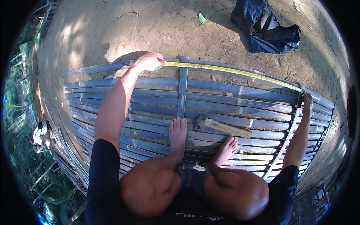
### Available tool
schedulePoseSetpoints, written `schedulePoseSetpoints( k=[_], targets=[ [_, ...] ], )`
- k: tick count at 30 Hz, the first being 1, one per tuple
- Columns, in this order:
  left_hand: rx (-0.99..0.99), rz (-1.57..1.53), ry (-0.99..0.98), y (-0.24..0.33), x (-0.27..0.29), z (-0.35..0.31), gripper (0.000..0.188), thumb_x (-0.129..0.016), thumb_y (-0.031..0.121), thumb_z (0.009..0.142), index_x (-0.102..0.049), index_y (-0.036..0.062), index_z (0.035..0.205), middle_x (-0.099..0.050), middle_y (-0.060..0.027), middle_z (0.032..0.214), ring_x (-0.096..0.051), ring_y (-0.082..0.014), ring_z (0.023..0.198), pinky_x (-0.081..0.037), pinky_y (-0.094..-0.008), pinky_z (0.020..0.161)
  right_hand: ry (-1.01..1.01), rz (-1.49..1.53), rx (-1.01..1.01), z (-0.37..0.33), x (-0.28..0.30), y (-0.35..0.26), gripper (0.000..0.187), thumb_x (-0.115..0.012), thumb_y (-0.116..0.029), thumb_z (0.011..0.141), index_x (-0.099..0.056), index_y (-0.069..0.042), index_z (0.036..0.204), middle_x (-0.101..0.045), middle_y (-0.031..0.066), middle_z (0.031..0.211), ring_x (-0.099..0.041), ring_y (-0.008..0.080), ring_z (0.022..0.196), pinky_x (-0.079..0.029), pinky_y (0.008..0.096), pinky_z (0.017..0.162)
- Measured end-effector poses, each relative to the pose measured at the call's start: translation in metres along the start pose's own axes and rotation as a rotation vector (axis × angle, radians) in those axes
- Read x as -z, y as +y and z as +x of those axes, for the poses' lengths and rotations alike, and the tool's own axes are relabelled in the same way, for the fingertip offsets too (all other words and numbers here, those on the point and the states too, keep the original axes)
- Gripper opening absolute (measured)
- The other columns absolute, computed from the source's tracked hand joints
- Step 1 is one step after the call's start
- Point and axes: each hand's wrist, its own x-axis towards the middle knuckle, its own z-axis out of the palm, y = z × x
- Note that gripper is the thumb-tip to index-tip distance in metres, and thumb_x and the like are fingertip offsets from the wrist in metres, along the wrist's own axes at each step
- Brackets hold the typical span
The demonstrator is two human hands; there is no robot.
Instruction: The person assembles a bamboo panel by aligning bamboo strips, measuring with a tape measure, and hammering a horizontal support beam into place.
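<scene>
A yellow tape measure is stretched along the far edge of a panel of split bamboo slats. My left hand is closed around its case, and only a bit of green shows below the fingers. The blade passes over a short crosswise slat. At the tape's other end, my right hand has its fingers curled by the tip, beside a long crosswise strip; the fingertips are partly hidden. Between my feet and that strip lies a hatchet with a wooden handle.
My bare feet rest on the slats. Beyond the panel, a crumpled black plastic sheet and a green leaf lie on cracked earth. At far left are a pile of poles, a partly seen person and greenery.
</scene>
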Motion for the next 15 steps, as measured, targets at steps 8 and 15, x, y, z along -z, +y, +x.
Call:
schedulePoseSetpoints(
  k=[8,15],
  targets=[
    [0.022,0.000,-0.018,0.005,0.005,0.001,0.033,-0.062,0.039,0.094,-0.070,0.0091,0.107,-0.069,-0.0086,0.092,-0.064,-0.0217,0.088,-0.049,-0.0391,0.079,-0.032,0.005,-0.038,0.012,0.005,0.008,0.014,-0.067,-0.020,0.094,-0.064,-0.008,0.087,-0.050,-0.0057,0.076,-0.040,0.0070,0.072,-0.034,0.0264,0.067],
    [0.001,-0.012,-0.062,0.002,0.007,0.010,0.030,-0.064,0.036,0.094,-0.069,0.0079,0.100,-0.065,-0.0072,0.084,-0.062,-0.0194,0.078,-0.049,-0.0382,0.071,-0.086,0.050,0.002,0.017,0.012,0.015,0.012,-0.066,-0.020,0.094,-0.065,-0.008,0.090,-0.050,-0.0064,0.075,-0.039,0.0064,0.072,-0.033,0.0261,0.067]
  ],
)
